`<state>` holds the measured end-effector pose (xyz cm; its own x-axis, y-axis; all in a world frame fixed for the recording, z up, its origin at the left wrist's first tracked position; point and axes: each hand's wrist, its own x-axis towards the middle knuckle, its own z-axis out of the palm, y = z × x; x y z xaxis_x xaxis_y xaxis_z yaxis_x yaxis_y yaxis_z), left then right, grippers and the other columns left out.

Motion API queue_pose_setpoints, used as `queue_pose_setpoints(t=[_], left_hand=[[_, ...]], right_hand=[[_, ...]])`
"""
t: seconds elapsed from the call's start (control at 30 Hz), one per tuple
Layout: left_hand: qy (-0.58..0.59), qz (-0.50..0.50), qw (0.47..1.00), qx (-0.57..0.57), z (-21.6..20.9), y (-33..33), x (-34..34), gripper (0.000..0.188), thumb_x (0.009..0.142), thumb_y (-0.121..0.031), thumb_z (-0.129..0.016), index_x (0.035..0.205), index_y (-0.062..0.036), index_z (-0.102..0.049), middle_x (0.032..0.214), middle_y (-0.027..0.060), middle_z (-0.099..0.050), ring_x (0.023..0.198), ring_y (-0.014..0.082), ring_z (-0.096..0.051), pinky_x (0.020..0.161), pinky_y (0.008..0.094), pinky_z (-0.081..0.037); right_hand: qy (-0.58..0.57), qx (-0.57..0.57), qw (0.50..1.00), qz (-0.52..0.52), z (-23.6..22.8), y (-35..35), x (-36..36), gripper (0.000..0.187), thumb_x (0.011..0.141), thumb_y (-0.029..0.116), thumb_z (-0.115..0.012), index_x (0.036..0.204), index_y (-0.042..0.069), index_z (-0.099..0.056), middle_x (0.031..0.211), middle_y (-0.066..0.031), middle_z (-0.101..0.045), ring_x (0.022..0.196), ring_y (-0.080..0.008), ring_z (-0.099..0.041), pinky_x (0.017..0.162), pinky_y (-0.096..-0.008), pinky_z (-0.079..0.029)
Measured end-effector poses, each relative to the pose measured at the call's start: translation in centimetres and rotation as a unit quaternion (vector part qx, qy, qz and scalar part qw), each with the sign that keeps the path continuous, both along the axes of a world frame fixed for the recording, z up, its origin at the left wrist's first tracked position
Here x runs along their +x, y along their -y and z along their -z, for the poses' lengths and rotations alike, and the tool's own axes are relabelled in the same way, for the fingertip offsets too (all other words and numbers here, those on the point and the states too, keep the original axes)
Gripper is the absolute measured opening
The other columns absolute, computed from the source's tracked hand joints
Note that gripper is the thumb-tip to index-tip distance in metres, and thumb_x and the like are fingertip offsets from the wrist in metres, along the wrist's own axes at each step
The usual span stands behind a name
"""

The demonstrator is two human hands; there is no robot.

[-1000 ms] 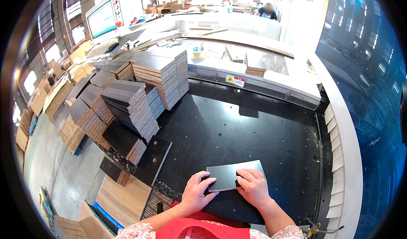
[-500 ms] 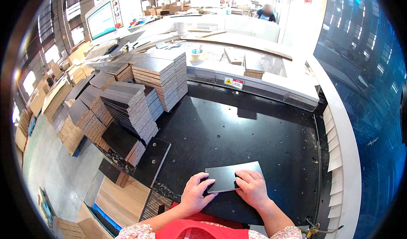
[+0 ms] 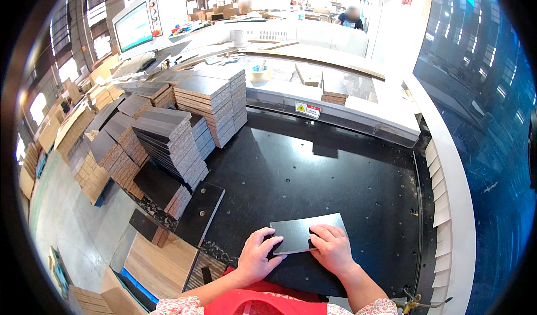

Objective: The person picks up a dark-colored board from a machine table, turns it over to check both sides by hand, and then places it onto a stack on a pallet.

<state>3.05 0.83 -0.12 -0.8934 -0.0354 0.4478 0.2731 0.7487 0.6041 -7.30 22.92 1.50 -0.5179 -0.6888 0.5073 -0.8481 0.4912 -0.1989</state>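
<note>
"Head view, starting from the left: what do you count?"

"One monitor (image 3: 134, 30) up top, and one wood-grain board (image 3: 162, 264) low down, near the bottom edge."

"And the stacks?"

"Several stacks of boards (image 3: 178, 144), crowded together with dark tops and speckled cut ends. They overlap, so I can't give a sure count. Just to their right lies one black plate (image 3: 193, 225) with two round spots on it, holes or studs, I can't tell which."

"Then the hands?"

"Two, both the wearer's. First the left hand (image 3: 259, 253): its grip is closed on the left end of one dark panel (image 3: 293, 234), fingers bent at the edge, thumb along the near side."

"Where's that panel exactly?"

"Between the hands, over the near part of the black table (image 3: 302, 192). Whether it touches the surface, I can't tell."

"Anything behind it?"

"One pale round container (image 3: 260, 76) on the machine's white ledge, then one warning label (image 3: 308, 110) on the ledge's front."

"And further right?"

"The right hand (image 3: 333, 247), its grip also closed on the panel, fingers over the top. Beyond, one person (image 3: 351, 21) in the background, and at the far right one big blue screen (image 3: 486, 119)."
</note>
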Motion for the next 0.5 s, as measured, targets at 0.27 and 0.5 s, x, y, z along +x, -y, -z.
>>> queue_pose_setpoints(t=[0.27, 0.5], left_hand=[[0.002, 0.002, 1.0, -0.001, -0.08, 0.04, 0.0, 0.049, 0.071, -0.015, -0.085, 0.116, -0.008, -0.066, 0.123, 0.016, -0.056, 0.111, 0.0353, -0.058, 0.095, 0.0442, -0.049], [0.003, 0.001, 1.0, 0.001, -0.16, 0.0, -0.01, 0.05, 0.07, -0.014, -0.085, 0.115, -0.0081, -0.066, 0.123, 0.0158, -0.056, 0.111, 0.0353, -0.058, 0.094, 0.0442, -0.049]], right_hand=[[-0.002, 0.001, 1.0, 0.0, 0.14, 0.0, -0.03, 0.031, 0.066, 0.013, -0.079, 0.096, 0.01, -0.069, 0.117, -0.0043, -0.068, 0.113, -0.023, -0.063, 0.097, -0.0388, -0.048], [0.002, -0.015, 1.0, -0.002, -0.17, 0.16, -0.03, 0.03, 0.063, 0.01, -0.08, 0.09, 0.009, -0.069, 0.115, -0.0049, -0.07, 0.11, -0.0245, -0.065, 0.094, -0.04, -0.05]])
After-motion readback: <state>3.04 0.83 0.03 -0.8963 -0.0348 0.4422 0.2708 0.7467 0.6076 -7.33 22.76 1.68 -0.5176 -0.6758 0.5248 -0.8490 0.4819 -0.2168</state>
